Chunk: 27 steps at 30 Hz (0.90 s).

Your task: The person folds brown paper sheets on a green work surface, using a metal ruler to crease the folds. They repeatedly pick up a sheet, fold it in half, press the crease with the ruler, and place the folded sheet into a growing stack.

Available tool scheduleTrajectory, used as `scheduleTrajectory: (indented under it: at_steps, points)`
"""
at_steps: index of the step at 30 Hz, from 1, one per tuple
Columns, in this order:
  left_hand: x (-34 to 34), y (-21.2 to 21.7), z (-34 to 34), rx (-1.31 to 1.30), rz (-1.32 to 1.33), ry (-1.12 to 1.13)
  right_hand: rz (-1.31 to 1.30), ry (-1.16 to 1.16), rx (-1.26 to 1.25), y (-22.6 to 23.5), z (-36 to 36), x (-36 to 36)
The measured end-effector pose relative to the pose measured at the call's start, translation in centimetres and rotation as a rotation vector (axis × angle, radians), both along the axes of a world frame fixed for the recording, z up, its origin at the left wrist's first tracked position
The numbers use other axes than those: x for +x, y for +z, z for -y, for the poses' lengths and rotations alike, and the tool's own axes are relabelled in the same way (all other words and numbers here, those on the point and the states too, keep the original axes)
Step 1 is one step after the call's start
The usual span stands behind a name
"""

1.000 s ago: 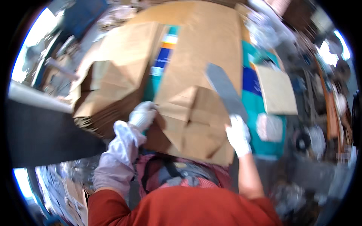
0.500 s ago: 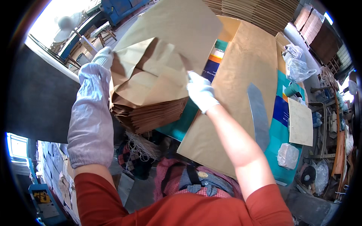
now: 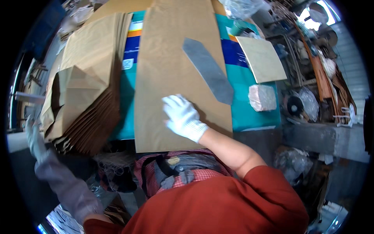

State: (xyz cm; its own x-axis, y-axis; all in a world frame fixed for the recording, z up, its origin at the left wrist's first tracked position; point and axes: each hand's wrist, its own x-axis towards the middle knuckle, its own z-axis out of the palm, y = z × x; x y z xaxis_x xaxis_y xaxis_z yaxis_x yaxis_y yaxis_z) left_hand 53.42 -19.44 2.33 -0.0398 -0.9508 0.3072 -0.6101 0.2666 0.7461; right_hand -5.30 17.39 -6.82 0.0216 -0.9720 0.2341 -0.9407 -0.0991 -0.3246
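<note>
My right hand, in a white glove, is over a flat brown paper sheet, with its fingers loosely spread and nothing in them. My left hand, gloved and sleeved in light cloth, hangs at the far left with its fingers stretched out. It is close to a stack of folded brown paper bags, whose near end shows many layered edges and an opened-out folded bottom on top. A grey strip with angled ends lies on the paper sheet, beyond and right of my right hand.
Beneath the paper, a teal and blue printed cover spreads over the table. Along its right side are a pale square board, a plastic-wrapped block, a green cup and a clear plastic bag. A dark roll sits farther right.
My left hand has let go of the bag stack and moved left and down. The raised end of the stack now lies down. My right hand has moved off the stack onto the paper sheet.
</note>
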Motion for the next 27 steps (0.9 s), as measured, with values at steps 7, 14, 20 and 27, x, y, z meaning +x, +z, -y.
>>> scheduleTrajectory:
  at_steps: [7,14,20,27]
  points:
    - [-29.2,1.3,-20.7,-0.394,0.202,-0.624,-0.058,-0.474,0.062,-1.7,-11.0,-11.3]
    - [-40.7,-10.3,-24.1,-0.218,0.693,-0.706,0.246,-0.841,0.309,-2.4,-11.4,-14.5]
    - [-40.5,-11.6,-24.0,-0.216,0.671,-0.686,0.384,-0.722,0.379,-1.7,-11.4,-18.2]
    - [-40.5,-11.6,-24.1,-0.303,0.658,-0.676,0.548,-0.706,0.413,-1.2,-12.2,-18.5]
